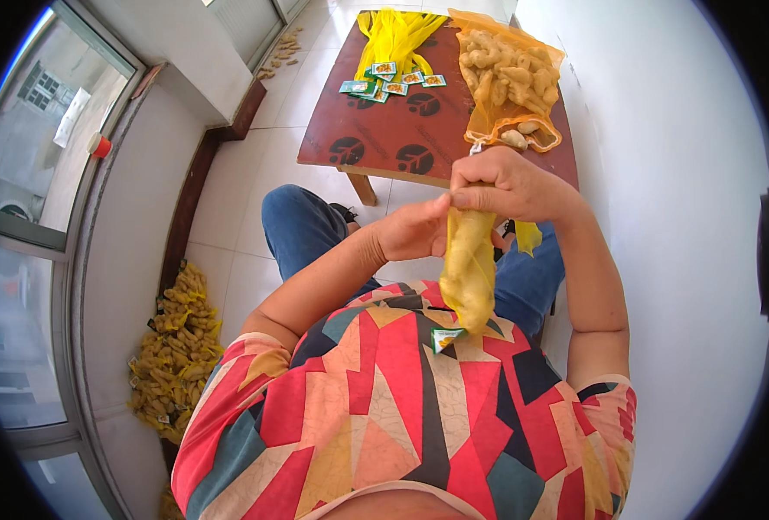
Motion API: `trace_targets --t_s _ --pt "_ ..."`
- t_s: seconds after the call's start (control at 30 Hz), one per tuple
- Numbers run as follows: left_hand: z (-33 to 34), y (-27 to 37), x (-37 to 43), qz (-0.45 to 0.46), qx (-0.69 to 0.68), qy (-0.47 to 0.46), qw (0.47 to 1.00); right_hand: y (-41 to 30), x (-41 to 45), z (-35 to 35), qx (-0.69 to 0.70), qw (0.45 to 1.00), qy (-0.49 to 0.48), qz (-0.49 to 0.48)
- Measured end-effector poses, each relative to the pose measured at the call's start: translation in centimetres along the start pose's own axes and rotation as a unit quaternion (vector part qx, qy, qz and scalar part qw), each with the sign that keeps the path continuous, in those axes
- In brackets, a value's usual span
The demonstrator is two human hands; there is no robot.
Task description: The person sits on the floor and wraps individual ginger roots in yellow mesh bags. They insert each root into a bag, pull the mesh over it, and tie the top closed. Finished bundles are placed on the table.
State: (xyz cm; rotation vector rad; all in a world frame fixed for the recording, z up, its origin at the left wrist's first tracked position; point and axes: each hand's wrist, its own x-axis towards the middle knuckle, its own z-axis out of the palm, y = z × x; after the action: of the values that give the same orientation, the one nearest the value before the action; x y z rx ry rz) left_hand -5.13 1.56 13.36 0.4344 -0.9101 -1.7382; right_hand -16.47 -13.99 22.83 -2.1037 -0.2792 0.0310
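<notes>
In front of my torso hangs a narrow yellow mesh bag [469, 279] packed with pale ginger root, a green-and-white label [447, 339] at its lower end. My right hand [511, 185] grips the gathered top of the bag, fingers folded over it. My left hand [417, 229] holds the bag's upper side just below, its thumb close to my right hand; some of its fingers are hidden behind the bag. A loose yellow mesh end [528, 238] sticks out below my right hand.
A low reddish-brown table [384, 140] bears flat yellow mesh bags [394, 39] with labels and an orange mesh sack [508, 71] of ginger. Filled yellow bags [180, 344] are heaped by the left wall. Ginger pieces [284, 52] lie on the floor; a red cup [100, 145] sits on the sill.
</notes>
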Motion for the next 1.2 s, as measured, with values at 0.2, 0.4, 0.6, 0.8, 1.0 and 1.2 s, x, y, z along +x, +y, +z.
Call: trace_targets --t_s 0.2,0.4,0.6,0.8,1.0,1.2 --pt "-1.6 0.0 0.2 0.018 -0.089 0.071 0.993 1.3 0.9 -0.4 -0.006 0.99 0.118 0.071" --pt "-2.3 -1.3 -0.2 0.009 -0.078 0.087 0.993 3.2 1.9 1.3 -0.106 0.971 0.212 0.041" --pt "-2.6 -2.4 -1.0 0.038 -0.126 0.125 0.983 2.1 -1.0 3.4 -0.071 0.85 0.522 0.017" --pt "-3.3 -2.3 -0.7 0.013 -0.084 0.098 0.992 5.1 -2.7 7.6 0.373 0.886 0.228 0.157" --pt "-2.5 -3.2 -0.5 -0.05 -0.138 0.156 0.977 5.7 -1.5 8.7 0.053 0.909 0.375 0.174" --pt "-4.0 -5.6 -3.3 -0.046 -0.149 0.208 0.966 6.6 0.1 9.7 -0.067 0.864 0.49 0.093"
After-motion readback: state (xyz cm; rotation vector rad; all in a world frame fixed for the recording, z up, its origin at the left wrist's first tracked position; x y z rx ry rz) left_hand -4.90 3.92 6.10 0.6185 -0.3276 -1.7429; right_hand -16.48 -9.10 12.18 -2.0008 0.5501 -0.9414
